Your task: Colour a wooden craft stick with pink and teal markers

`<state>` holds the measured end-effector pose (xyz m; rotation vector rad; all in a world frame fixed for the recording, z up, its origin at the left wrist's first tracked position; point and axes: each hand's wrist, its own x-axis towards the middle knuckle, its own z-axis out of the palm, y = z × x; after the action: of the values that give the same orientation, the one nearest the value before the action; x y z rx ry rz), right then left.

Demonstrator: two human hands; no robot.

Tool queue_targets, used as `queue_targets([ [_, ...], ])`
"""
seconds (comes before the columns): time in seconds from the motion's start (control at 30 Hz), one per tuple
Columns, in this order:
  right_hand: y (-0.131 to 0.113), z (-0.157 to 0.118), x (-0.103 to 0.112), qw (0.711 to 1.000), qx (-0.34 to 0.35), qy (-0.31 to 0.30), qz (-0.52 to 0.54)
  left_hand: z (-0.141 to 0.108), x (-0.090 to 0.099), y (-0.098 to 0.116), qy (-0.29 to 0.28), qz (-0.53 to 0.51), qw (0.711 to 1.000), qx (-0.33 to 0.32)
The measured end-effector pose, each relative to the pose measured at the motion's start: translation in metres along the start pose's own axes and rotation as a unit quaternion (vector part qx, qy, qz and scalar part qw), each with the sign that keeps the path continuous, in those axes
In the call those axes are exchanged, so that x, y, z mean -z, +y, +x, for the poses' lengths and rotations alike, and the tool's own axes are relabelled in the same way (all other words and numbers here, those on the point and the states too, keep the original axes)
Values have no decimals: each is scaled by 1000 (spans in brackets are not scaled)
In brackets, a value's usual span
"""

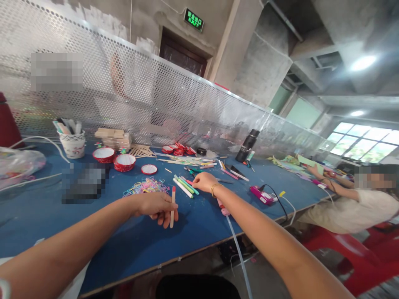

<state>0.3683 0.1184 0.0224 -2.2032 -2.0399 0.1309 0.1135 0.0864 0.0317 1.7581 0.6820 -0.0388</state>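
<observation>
Between the fingers of my left hand (160,207) is a wooden stick (172,214) with a red tip, held upright above the blue table (137,245). My right hand (204,182) has its fingers pinched at the right end of a small row of markers (186,187) in white, green and teal. A reddish marker lies at its fingertips; whether it is gripped or only touched is hard to see. Behind my left hand lies a pile of colourful rubber bands (148,185).
Red-rimmed round tins (124,162), a cup of markers (72,143), wooden sticks (141,150) and a black bottle (247,145) stand towards the mesh partition (140,91). A magenta device (262,195) with cables lies right. Another person (358,203) sits far right.
</observation>
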Motion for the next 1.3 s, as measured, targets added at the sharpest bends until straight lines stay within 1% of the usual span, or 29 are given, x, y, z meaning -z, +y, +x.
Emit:
queue_targets([
  [0.1, -6, 2, -2, 1000, 4, 10, 15, 0, 0, 0, 0, -1, 1000, 1],
  [0.17, -10, 2, -3, 998, -2, 42, 43, 0, 0, 0, -3, -2, 1000, 3],
  [0.23, -13, 2, -3, 994, -3, 86, 64, 0, 0, 0, -8, -2, 1000, 5],
  [0.3, -16, 1, -3, 991, 5, 119, 61, 1, 0, -1, -13, -1, 1000, 6],
  [0.33, -17, 0, -2, 991, 13, 124, 49, 2, 0, -1, -15, -2, 1000, 5],
  [0.4, -20, -3, -1, 993, 23, 115, 7, 3, 0, -3, -20, -2, 1000, 3],
  [0.53, -24, -12, 1, 994, 23, 70, -82, 5, 1, -6, -23, 0, 1000, 1],
  [0.67, -30, -20, -1, 991, 23, 40, -122, 6, 2, -7, -26, 2, 1000, 3],
  [0.8, -38, -21, -4, 990, 28, 43, -128, 4, 1, -5, -18, -1, 1000, 7],
  [0.9, -42, -19, -4, 992, 30, 45, -118, 2, 1, -3, -11, 1, 1000, -2],
  [1.07, -37, -19, -2, 994, 12, 60, -89, -1, 2, -4, 0, -1, 999, -33],
  [1.13, -33, -21, -1, 995, 0, 69, -70, 0, 2, -4, 18, -12, 999, -34],
  [1.17, -30, -22, 0, 996, -4, 74, -59, 1, 2, -4, 37, -27, 998, -34],
  [1.23, -27, -26, 3, 996, -8, 84, -27, 4, 2, -3, 92, -93, 991, -38],
  [1.3, -25, -31, 8, 996, -5, 88, 17, 8, 4, -2, 168, -195, 965, -54],
])
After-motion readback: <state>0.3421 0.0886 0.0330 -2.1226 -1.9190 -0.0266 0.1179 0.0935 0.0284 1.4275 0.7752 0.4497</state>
